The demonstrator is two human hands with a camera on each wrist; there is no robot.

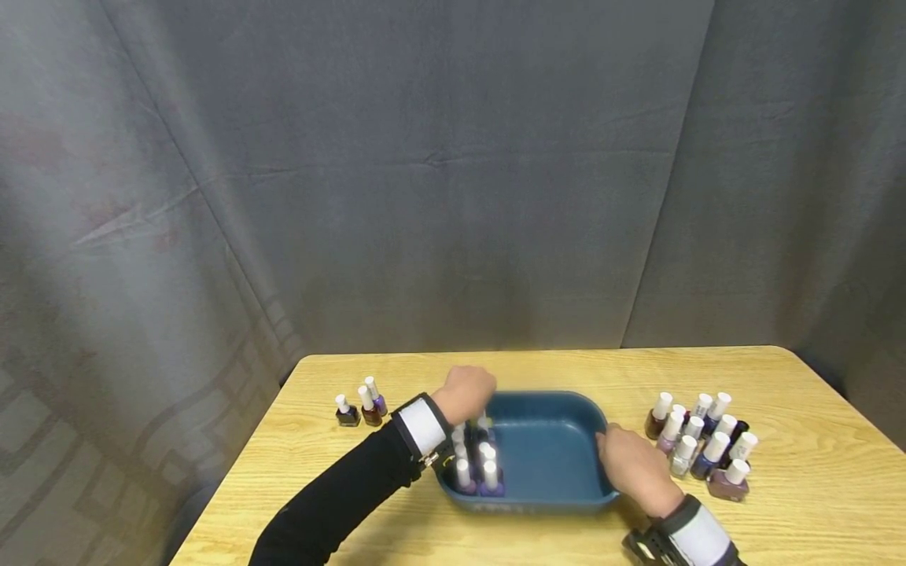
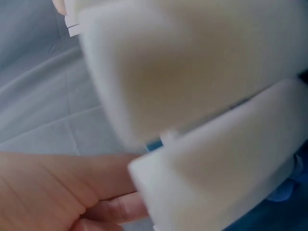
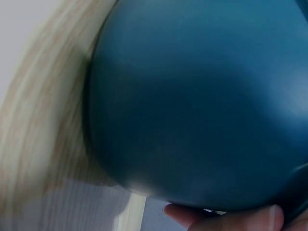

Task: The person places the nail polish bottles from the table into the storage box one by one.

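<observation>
A dark blue tray (image 1: 548, 456) has several white-capped nail polish bottles (image 1: 490, 475) standing in its left end; the rest of its floor is bare. My right hand (image 1: 637, 464) grips the right rim, and its fingers (image 3: 240, 220) show at the tray's edge in the right wrist view. At the tray's far left corner, my left hand (image 1: 465, 393) holds the rim with curled fingers. Blurred white caps (image 2: 192, 72) fill much of the left wrist view and hide the tips of the left fingers (image 2: 115, 208).
On the wooden table (image 1: 566, 542), a few nail polish bottles (image 1: 370, 409) stand left of the tray. Several more bottles (image 1: 715, 448) cluster to the right, close beside my right hand. A grey curtain (image 1: 453, 196) hangs behind the table's back edge.
</observation>
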